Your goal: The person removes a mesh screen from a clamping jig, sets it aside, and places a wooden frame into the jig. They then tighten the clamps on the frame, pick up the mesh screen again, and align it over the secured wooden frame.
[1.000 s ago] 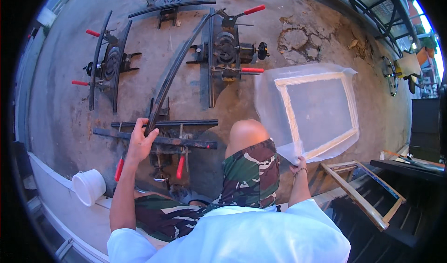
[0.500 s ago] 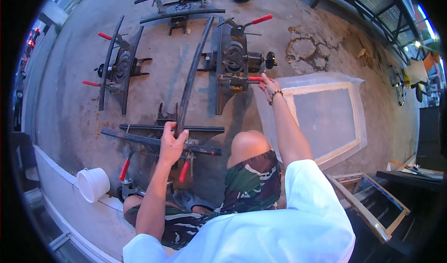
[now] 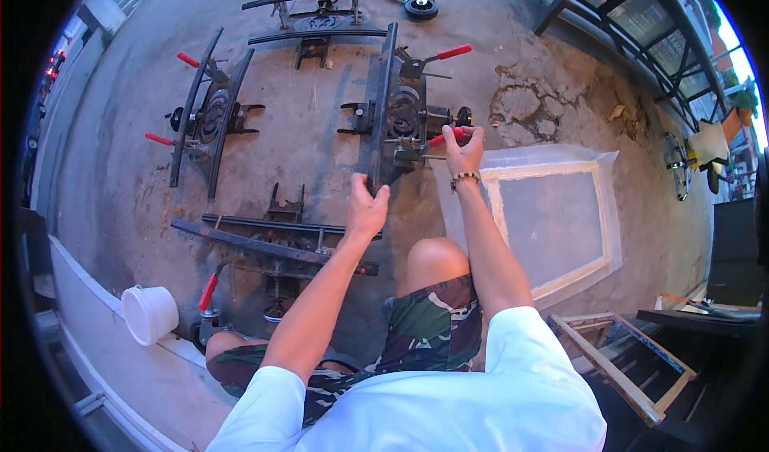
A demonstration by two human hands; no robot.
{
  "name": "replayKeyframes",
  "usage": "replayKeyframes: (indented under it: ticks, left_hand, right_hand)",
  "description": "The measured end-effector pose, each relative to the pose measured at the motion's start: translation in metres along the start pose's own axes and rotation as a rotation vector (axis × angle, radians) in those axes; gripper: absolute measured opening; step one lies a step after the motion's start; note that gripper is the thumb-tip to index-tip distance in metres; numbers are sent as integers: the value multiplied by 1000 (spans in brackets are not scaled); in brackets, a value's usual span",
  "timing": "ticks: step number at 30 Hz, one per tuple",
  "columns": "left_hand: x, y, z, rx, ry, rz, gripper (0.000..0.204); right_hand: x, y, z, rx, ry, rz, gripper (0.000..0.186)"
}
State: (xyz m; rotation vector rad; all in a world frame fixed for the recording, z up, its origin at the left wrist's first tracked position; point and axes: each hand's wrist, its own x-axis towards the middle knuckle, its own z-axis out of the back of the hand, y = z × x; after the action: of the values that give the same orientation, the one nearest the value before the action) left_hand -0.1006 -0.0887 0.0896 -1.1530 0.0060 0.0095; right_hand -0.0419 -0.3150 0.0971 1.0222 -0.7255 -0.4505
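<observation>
On concrete floor (image 3: 320, 124): L hand (image 3: 366, 209) grips black bar (image 3: 380, 108); R hand (image 3: 463, 149) grips red clamp handle (image 3: 445, 136) (both clenched).

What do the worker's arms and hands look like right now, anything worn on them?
Both arms are bare from the short sleeves of a white T-shirt down. The left hand has no glove, ring or watch that shows. The right hand is also gloveless, with a dark beaded bracelet round the wrist. No tattoos or markings can be made out.
</observation>
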Motion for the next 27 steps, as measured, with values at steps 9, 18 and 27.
replayKeyframes:
  ticks: [9,18,27]
  left_hand:
    - [14,-46,-56,167,151,144,48]
    - [26,-11,-78,347,278,94,59]
    - [23,-21,-52,377,389,114,89]
  right_hand:
    - [0,-24,-7,77,-92,-19,32]
    - [1,-41,10,230,21,-196,47]
    - [7,-27,39,748,101,-488,78]
